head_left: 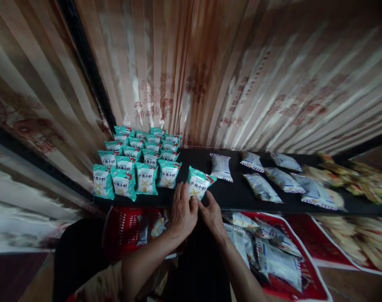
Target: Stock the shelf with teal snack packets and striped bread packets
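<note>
A teal and white snack bag (pixel 198 183) stands slightly tilted at the front edge of the black shelf (pixel 191 161), held between my two hands. My left hand (pixel 183 209) presses along its left side and lower edge, with the fingers close together. At the lower right corner my right hand (pixel 212 214) grips it, thumb and fingers against the bag. Just left of my hands, matching teal bags (pixel 146 178) stand upright in several rows. To the right, a white bag with a striped edge (pixel 221 167) rests on the shelf.
More white bags (pixel 263 188) and yellowish packets (pixel 360 180) lie along the shelf's right side. Below it are a red basket (pixel 123 228) with a few bags and a red container (pixel 316 272) of white bags. Pleated, printed sheeting (pixel 191 63) hangs behind.
</note>
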Tool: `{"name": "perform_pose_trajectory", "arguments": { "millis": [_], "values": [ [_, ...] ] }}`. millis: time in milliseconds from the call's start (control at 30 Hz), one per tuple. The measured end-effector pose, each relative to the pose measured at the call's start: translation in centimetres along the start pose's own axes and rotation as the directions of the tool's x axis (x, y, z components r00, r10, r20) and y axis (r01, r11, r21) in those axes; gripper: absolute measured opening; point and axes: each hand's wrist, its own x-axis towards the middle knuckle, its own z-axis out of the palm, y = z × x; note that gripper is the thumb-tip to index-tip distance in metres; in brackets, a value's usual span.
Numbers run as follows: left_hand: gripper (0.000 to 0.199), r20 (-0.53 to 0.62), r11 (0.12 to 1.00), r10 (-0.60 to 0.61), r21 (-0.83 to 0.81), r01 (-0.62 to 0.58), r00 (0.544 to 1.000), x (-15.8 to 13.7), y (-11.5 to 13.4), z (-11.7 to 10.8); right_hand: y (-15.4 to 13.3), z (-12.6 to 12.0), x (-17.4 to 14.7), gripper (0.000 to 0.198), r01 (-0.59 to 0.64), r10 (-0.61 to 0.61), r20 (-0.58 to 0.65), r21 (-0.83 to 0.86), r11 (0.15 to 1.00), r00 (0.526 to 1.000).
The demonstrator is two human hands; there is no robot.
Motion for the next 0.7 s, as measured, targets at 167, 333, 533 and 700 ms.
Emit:
{"name": "perform_pose_trajectory", "arguments": {
  "millis": [167,333,533,700],
  "values": [
    [0.052,0.080,0.999,0.030,-0.041,-0.027,0.996,2.5,1.9,2.9,1.9,-0.9,4.3,0.066,-0.061,0.060,-0.129,-0.003,0.998,0.990],
    [0.052,0.113,0.986,-0.128,-0.090,0.138,0.985,6.2,3.3,5.7,3.3,-1.4,8.1,0.055,0.002,-0.005,-0.078,-0.034,0.999,0.997],
    [0.053,0.037,0.972,-0.216,-0.084,0.219,0.976,11.5,3.1,7.8,3.6,-0.7,13.4,0.046,0.153,-0.155,-0.036,-0.056,0.987,0.987],
    [0.050,-0.040,0.965,-0.252,-0.083,0.248,0.967,15.6,2.3,8.6,2.8,0.9,17.5,0.044,0.197,-0.197,-0.013,-0.039,0.980,0.980]
  ]
}}
